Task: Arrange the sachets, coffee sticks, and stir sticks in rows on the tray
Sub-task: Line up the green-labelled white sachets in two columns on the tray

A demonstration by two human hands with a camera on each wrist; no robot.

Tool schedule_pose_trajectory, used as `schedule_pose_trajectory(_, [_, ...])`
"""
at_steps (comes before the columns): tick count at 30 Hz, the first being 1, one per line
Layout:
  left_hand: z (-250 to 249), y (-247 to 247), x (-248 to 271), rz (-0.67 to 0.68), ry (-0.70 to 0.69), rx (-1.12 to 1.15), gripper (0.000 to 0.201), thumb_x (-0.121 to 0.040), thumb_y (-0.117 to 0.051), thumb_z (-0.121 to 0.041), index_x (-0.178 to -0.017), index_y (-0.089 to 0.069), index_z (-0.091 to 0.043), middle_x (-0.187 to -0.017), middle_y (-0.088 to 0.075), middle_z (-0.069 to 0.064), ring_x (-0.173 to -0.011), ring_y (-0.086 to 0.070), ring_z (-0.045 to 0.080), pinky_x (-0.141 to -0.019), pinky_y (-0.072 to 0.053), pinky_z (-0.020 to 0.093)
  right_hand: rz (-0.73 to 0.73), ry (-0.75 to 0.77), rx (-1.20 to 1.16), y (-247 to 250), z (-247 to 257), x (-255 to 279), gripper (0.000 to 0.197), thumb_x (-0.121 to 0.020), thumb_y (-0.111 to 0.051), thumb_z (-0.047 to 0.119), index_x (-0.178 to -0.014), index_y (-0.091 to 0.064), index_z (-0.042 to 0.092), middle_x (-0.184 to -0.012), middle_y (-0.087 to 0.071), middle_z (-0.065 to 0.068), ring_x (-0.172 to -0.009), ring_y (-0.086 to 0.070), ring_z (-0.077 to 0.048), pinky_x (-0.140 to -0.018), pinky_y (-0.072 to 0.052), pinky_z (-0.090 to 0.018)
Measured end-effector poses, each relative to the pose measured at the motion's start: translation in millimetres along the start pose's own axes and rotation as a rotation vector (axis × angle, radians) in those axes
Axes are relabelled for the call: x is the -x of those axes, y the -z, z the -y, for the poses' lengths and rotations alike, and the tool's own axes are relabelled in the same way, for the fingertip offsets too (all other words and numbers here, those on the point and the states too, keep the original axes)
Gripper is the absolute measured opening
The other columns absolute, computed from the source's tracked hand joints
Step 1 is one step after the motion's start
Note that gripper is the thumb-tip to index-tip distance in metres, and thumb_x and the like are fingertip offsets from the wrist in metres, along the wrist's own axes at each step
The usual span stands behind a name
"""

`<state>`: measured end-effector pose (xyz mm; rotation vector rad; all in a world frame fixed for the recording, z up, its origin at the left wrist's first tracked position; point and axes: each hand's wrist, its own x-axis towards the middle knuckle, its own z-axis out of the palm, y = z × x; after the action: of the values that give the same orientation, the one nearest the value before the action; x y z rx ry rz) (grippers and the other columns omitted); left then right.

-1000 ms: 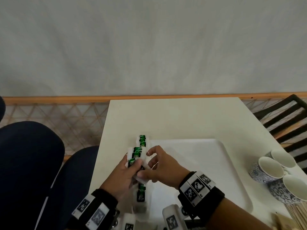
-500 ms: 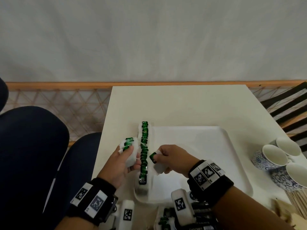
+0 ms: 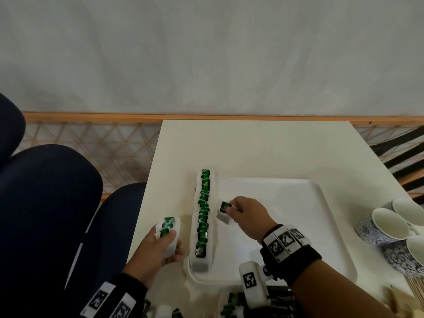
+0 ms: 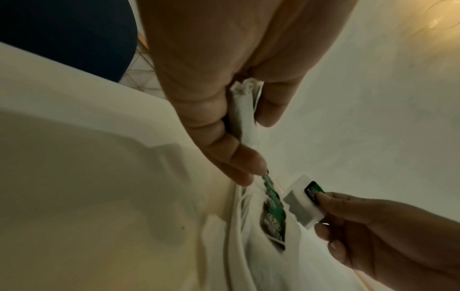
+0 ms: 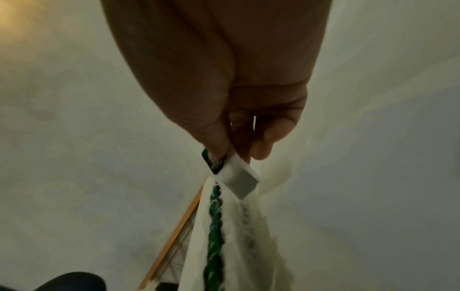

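White sachets with green labels fill the left hand (image 3: 160, 246), which grips a stack (image 3: 168, 228) over the table (image 3: 263, 145) just left of the tray (image 3: 321, 226). Beside it, a row (image 3: 203, 216) of overlapping sachets runs along the tray's left edge. Right of the row's middle, the right hand (image 3: 247, 216) pinches one sachet (image 3: 223, 211) above the tray floor. Patterned cups (image 3: 390, 228) stand farther right.
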<state>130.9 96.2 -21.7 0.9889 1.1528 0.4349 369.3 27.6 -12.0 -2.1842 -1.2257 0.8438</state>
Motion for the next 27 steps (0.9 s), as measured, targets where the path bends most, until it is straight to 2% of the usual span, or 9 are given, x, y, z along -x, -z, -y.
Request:
schedule_pose_trajectory(4, [-3.0, 0.3, -0.3, 0.010, 0.025, 0.048, 0.008, -0.097, -0.053, -0.013, -0.102, -0.055, -0.006, -0.083, -0.061, 0.018, -0.072, -0.062, 0.029, -0.060, -0.053, 0.036, -0.073, -0.052, -0.004, 2.1, -1.9, -32.2, 0.015, -0.099, -0.045, 0.021, -0.089, -0.052, 0.012, -0.079, -0.053, 0.003, -0.078, -0.049, -0.020, -0.063, -0.034, -0.028])
schedule_pose_trajectory(7, [-9.7, -1.0, -4.4, 0.018, 0.021, 0.063, 0.011, -0.097, -0.053, -0.013, -0.104, -0.055, -0.005, -0.082, -0.062, 0.019, -0.070, -0.062, 0.029, -0.058, -0.053, 0.035, -0.089, -0.051, 0.002, 4.2, -0.3, -59.6, 0.016, -0.100, -0.044, 0.020, -0.096, -0.057, 0.010, -0.089, -0.057, -0.003, -0.083, -0.050, -0.020, -0.069, -0.035, -0.026])
schedule_pose_trajectory(11, [-16.7, -2.6, -11.8, 0.026, 0.003, 0.050, 0.014, -0.097, -0.053, -0.013, -0.107, -0.055, -0.005, -0.079, -0.064, 0.019, -0.071, -0.062, 0.032, -0.061, -0.052, 0.037, -0.115, -0.046, 0.047, 5.9, 3.7, -88.8, 0.020, -0.099, -0.047, 0.024, -0.104, -0.063, 0.012, -0.102, -0.066, -0.007, -0.085, -0.051, -0.018, -0.071, -0.035, -0.024])
schedule_pose_trajectory(15, [-20.1, -3.7, -17.5, 0.040, 0.002, 0.050, 0.014, -0.097, -0.053, -0.013, -0.109, -0.056, -0.007, -0.082, -0.065, 0.020, -0.072, -0.063, 0.033, -0.061, -0.052, 0.038, -0.155, -0.125, 0.060, 1.2, 2.3, -108.3, 0.021, -0.097, -0.051, 0.029, -0.106, -0.066, 0.017, -0.109, -0.064, -0.007, -0.098, -0.058, -0.023, -0.077, -0.042, -0.025])
schedule_pose_trajectory(20, [-21.5, -6.2, -21.8, 0.037, 0.002, 0.056, 0.014, -0.096, -0.053, -0.013, -0.109, -0.056, -0.007, -0.081, -0.065, 0.021, -0.069, -0.063, 0.032, -0.061, -0.051, 0.038, -0.198, -0.186, 0.019, -2.6, 0.8, -116.5, 0.021, -0.098, -0.049, 0.029, -0.106, -0.064, 0.016, -0.116, -0.054, -0.010, -0.085, -0.049, -0.017, -0.072, -0.039, -0.024])
schedule_pose_trajectory(24, [-25.9, -10.4, -23.6, 0.044, 0.003, 0.063, 0.012, -0.097, -0.052, -0.013, -0.107, -0.056, -0.009, -0.078, -0.065, 0.019, -0.069, -0.061, 0.032, -0.059, -0.050, 0.037, -0.211, -0.223, -0.011, -3.1, 1.9, -119.6, 0.023, -0.098, -0.048, 0.029, -0.112, -0.062, 0.017, -0.121, -0.051, -0.011, -0.092, -0.053, -0.021, -0.077, -0.042, -0.025])
schedule_pose_trajectory(27, [-27.7, -12.4, -24.9, 0.060, -0.008, 0.062, 0.012, -0.097, -0.052, -0.013, -0.108, -0.056, -0.010, -0.077, -0.065, 0.018, -0.068, -0.061, 0.031, -0.059, -0.049, 0.037, -0.206, -0.245, -0.023, -4.0, 2.8, -120.1, 0.025, -0.099, -0.048, 0.031, -0.112, -0.063, 0.017, -0.123, -0.047, -0.010, -0.086, -0.049, -0.018, -0.078, -0.044, -0.027])
